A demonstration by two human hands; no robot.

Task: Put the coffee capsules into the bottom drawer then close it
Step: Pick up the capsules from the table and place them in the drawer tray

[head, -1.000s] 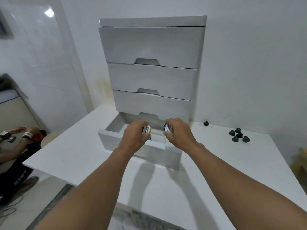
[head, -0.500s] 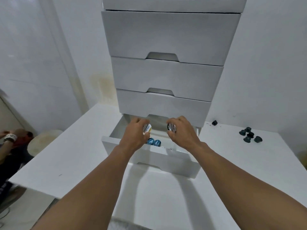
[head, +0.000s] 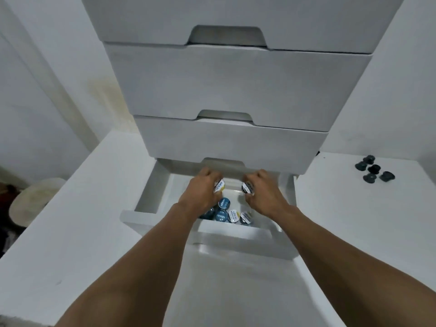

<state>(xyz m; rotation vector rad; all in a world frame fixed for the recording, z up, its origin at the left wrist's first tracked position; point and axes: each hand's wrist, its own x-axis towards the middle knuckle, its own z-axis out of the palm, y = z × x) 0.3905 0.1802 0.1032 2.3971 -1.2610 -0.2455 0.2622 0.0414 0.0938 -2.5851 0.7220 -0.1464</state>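
Observation:
The bottom drawer (head: 151,192) of a white drawer unit (head: 231,86) is pulled open on the white table. Both my hands reach inside it. My left hand (head: 200,192) is shut on a capsule with a white and yellow lid (head: 219,185). My right hand (head: 264,192) grips a capsule with a dark and white lid (head: 247,187). Several capsules (head: 224,212), with blue lids and white lids, lie on the drawer floor below my hands, near its front wall.
Several dark capsules (head: 374,171) lie in a cluster on the table (head: 70,220) to the right of the unit, near the wall. The three upper drawers are shut. A pale round seat (head: 30,201) stands low at the left, past the table edge.
My head has moved closer and looks down into the drawer. Both hands have gone deeper into the drawer with their capsules, and more capsules on the drawer floor now show.

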